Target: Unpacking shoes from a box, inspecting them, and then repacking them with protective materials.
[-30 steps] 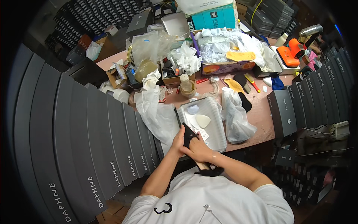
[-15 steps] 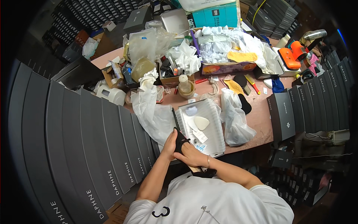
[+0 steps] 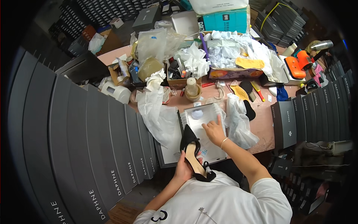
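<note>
A black pointed shoe [image 3: 191,151] with a beige insole, a bow and a tassel at its heel is tilted over the near edge of an open shoe box [image 3: 175,158]. My left hand [image 3: 183,167] is closed around the shoe's middle from below, its fingertips showing at the far side. Over the box, my right hand [image 3: 214,132] reaches down with bent fingers and one finger stretched out. Its fingertips are pinched low, and whatever they hold is hidden. Inside the box lie a small white bundle [image 3: 196,114] and a blue-printed packet [image 3: 203,152].
White tissue paper [image 3: 160,119] spreads left of the box, a crumpled white bag [image 3: 240,125] right of it. A jar [image 3: 192,91] stands behind. Grey shoe boxes line the left [image 3: 89,145] and right [image 3: 285,121]. A stuffed carton [image 3: 233,72] sits farther back.
My right hand has left the shoe and moved forward over the box, covering where white pads lay. The shoe, now in my left hand alone, is turned with its insole showing.
</note>
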